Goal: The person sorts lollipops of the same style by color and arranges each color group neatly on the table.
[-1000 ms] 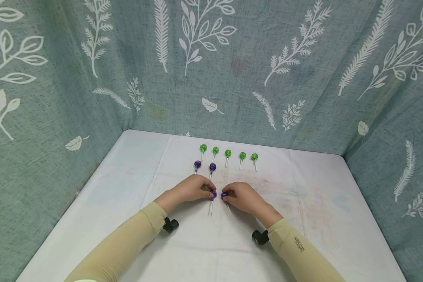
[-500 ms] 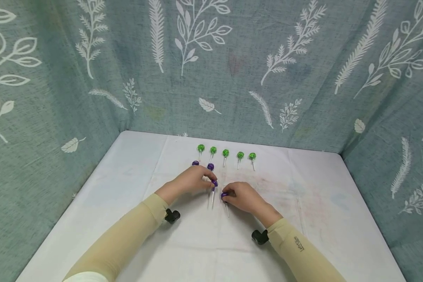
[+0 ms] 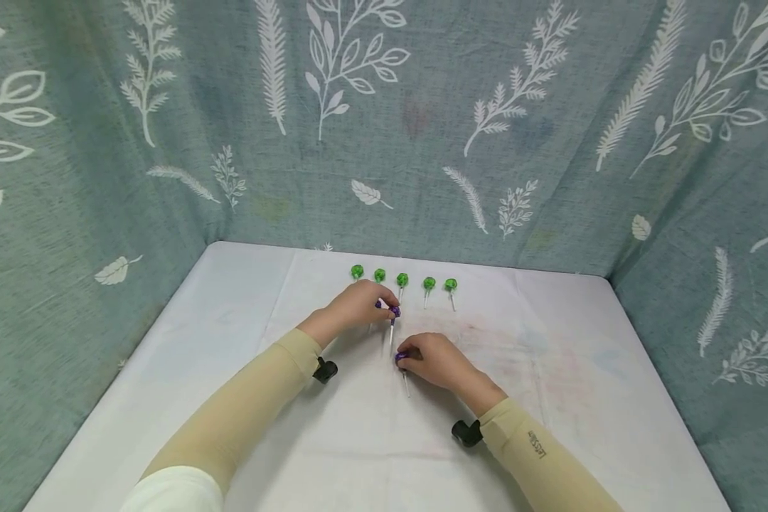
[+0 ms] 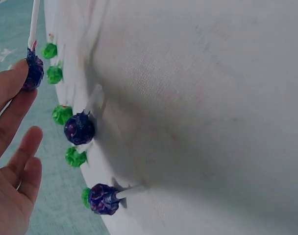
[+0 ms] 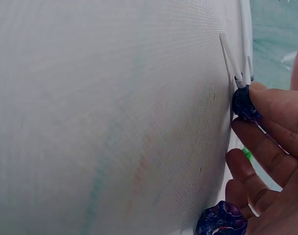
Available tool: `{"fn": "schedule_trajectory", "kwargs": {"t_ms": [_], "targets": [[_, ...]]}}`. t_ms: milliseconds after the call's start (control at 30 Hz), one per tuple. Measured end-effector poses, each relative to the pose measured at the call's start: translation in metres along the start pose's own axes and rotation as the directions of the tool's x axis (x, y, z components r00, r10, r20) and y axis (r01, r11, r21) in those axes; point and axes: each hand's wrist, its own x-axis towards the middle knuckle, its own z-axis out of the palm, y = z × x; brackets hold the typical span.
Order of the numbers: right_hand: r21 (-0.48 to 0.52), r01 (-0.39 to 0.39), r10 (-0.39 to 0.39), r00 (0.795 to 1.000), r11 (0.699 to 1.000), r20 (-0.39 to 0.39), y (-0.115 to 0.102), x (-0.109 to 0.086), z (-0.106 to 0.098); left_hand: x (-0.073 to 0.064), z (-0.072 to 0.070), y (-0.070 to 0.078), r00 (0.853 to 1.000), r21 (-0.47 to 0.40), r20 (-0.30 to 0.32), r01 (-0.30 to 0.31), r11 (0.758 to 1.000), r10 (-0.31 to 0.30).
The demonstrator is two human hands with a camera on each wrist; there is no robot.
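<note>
My left hand (image 3: pixel 362 301) pinches a purple-wrapped lollipop (image 4: pixel 34 73) by its head, with thumb and fingertip. Its white stick points toward the near side in the head view. Two other purple lollipops, one (image 4: pixel 80 129) and another (image 4: pixel 104 199), lie beside that hand on the white cloth; in the head view the hand mostly covers them. Nearer the front, my right hand (image 3: pixel 436 361) holds a purple lollipop (image 5: pixel 245 104) between thumb and forefinger, close over the cloth. One more purple lollipop head (image 5: pixel 221 219) shows by its lower fingers in the right wrist view.
A row of several green lollipops, one of them the middle lollipop (image 3: pixel 402 279), lies along the back of the white-covered table (image 3: pixel 281 455). Grey-green leaf-patterned curtains (image 3: pixel 384 135) enclose the back and sides. A black wrist camera (image 3: pixel 467 433) sits under the right sleeve.
My left hand has carried its lollipop away from me, toward the green row, and now covers the two purple ones there. The right hand stays nearly in place, still holding its lollipop.
</note>
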Motion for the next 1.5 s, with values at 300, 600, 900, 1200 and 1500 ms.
{"fn": "schedule_trajectory", "kwargs": {"t_ms": [300,600,900,1200,1500], "targets": [[-0.003,0.006,-0.006,1.000,1.000,0.000,-0.002,0.001,0.003,0.012,0.007,-0.006,1.000,0.060,-0.002,0.027,0.998,-0.027],[-0.011,0.004,-0.004,1.000,1.000,-0.005,-0.003,0.002,0.002,0.016,0.014,-0.008,0.997,0.089,-0.022,0.076,0.993,-0.074],[-0.017,-0.003,0.003,1.000,1.000,-0.001,-0.002,0.004,0.001,0.017,0.016,-0.009,0.995,0.101,-0.024,0.098,0.990,-0.096],[-0.032,-0.003,0.003,1.000,0.999,0.001,-0.002,0.003,0.000,0.019,0.017,-0.008,0.993,0.095,-0.017,0.121,0.988,-0.120],[-0.031,0.007,-0.007,1.000,0.999,-0.008,0.000,0.003,-0.005,0.022,0.018,-0.005,0.990,0.099,-0.008,0.140,0.985,-0.140]]}}
